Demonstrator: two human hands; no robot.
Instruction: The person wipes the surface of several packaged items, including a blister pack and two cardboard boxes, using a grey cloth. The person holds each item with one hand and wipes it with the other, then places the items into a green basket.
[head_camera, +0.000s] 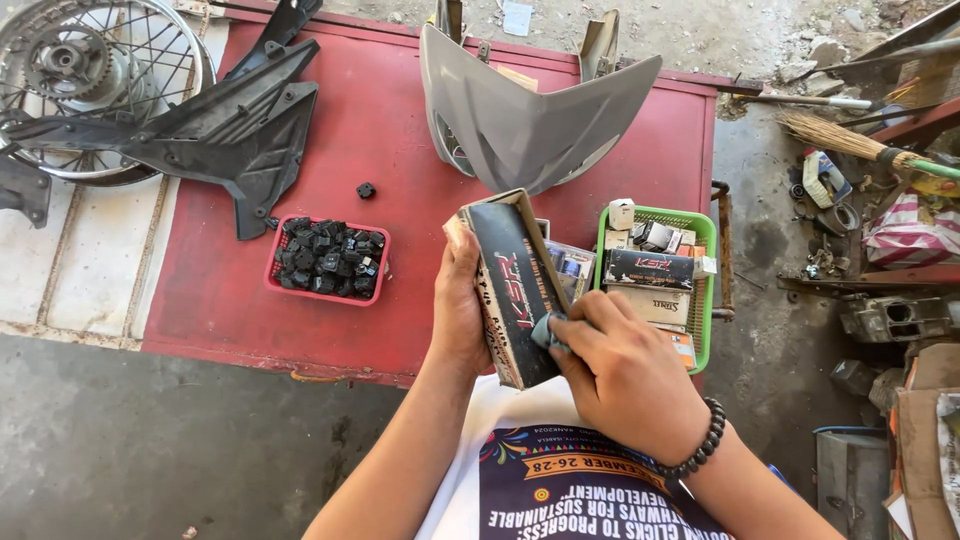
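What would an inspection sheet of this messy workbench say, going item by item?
Surface: red table, worn, standing on concrete.
Job's things: long dark box held upright by left hand; right hand presses a small bluish cloth against it.
Clutter: red basket of small black parts; green basket of boxes; grey fairing; black plastic panels.
Grippers: both hands closed on their things.
Cables: nothing seen.
Surroundings: spoked wheel, broom, scrap parts on the ground.
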